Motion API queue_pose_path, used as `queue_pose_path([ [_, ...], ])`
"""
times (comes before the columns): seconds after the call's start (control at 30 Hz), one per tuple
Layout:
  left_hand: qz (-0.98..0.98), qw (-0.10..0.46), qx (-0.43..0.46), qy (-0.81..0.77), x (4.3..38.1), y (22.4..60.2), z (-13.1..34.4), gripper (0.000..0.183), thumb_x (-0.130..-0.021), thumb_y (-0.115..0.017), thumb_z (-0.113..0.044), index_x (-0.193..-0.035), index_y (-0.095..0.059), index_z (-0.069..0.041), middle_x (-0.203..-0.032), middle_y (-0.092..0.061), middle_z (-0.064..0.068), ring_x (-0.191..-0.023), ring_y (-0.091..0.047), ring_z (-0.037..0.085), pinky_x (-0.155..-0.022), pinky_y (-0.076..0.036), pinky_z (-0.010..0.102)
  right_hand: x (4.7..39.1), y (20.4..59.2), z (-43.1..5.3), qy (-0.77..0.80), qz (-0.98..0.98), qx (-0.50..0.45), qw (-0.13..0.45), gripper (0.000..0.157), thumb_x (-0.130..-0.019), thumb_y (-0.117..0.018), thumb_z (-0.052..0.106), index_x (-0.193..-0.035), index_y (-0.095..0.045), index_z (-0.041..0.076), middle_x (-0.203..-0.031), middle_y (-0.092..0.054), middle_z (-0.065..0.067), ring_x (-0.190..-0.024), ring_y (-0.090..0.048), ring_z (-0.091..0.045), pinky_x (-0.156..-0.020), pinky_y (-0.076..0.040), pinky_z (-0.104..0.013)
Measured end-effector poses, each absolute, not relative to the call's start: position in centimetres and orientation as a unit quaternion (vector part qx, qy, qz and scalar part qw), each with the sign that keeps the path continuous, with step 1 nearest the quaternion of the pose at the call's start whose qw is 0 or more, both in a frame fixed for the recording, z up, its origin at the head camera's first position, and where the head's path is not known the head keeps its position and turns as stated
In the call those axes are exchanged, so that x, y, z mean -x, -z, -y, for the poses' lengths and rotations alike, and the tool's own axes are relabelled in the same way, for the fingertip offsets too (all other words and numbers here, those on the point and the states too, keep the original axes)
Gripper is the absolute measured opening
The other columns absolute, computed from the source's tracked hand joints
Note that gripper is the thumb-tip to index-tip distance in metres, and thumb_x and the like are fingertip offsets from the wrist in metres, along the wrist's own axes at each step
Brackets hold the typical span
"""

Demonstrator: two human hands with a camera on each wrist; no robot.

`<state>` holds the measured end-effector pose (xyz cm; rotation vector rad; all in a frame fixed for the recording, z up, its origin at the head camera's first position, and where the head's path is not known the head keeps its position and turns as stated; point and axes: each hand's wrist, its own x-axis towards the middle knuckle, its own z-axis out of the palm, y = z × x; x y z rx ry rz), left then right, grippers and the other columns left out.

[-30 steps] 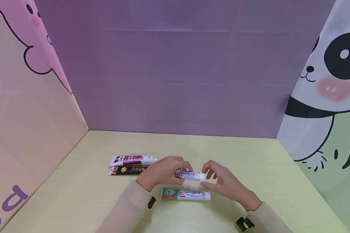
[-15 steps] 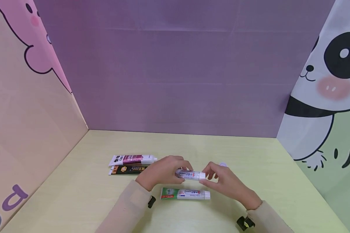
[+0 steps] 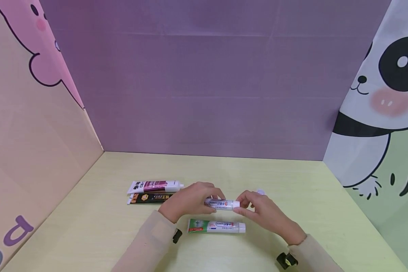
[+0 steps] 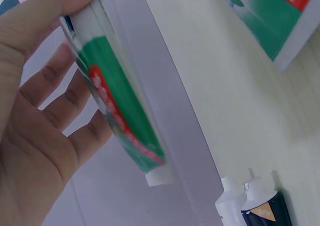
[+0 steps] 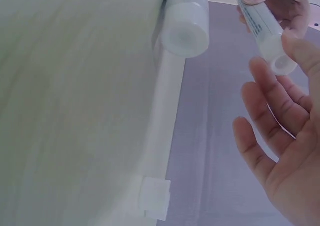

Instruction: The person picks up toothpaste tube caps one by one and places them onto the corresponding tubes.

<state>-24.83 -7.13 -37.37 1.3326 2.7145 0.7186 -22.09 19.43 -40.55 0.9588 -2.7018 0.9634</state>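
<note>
In the head view my left hand [image 3: 192, 202] grips a white and green toothpaste tube [image 3: 221, 204] above the table, its white cap [image 3: 236, 204] pointing right. Thumb and fingers of my right hand [image 3: 266, 213] pinch that cap; the right wrist view shows the thumb and index finger on either side of it [image 5: 280, 61]. The tube's green part [image 4: 120, 91] shows in the left wrist view. A matching capped toothpaste tube [image 3: 215, 226] lies on the table nearer to me.
Left of my hands lie a purple and white tube [image 3: 154, 186] and a black tube [image 3: 151, 198], side by side. Small white caps [image 5: 156, 196] sit on the table [image 3: 292, 196] beyond my right hand. A purple panel [image 3: 210, 94] stands behind.
My right thumb and fingers have closed in on the cap, from slightly apart to touching it. The left hand and the held tube have hardly moved.
</note>
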Motion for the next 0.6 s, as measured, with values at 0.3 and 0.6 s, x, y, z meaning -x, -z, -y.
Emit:
queue_pose_path([
  [0.3,-0.874,0.015,-0.424,-0.236,24.86,37.49,7.14,0.030,-0.084,-0.080,-0.011,-0.113,-0.074,-0.017,-0.103,-0.067,-0.010,-0.086,-0.057,0.004,-0.079,-0.050,0.019,22.32,41.33,-19.11,-0.370,0.861,-0.344,0.052,0.031,-0.093,-0.073,0.029,-0.115,-0.061,0.011,-0.092,-0.064,0.013,-0.083,-0.059,-0.007,-0.072,-0.051,-0.028],
  [0.6,-0.867,0.010,-0.433,-0.247,24.84,37.59,6.95,0.029,-0.085,-0.080,-0.012,-0.113,-0.075,-0.018,-0.104,-0.067,-0.011,-0.087,-0.057,0.004,-0.080,-0.050,0.019,22.24,41.15,-18.84,-0.384,0.848,-0.360,0.061,0.022,-0.091,-0.075,0.024,-0.105,-0.062,0.014,-0.093,-0.067,0.011,-0.079,-0.059,-0.007,-0.068,-0.052,-0.027],
])
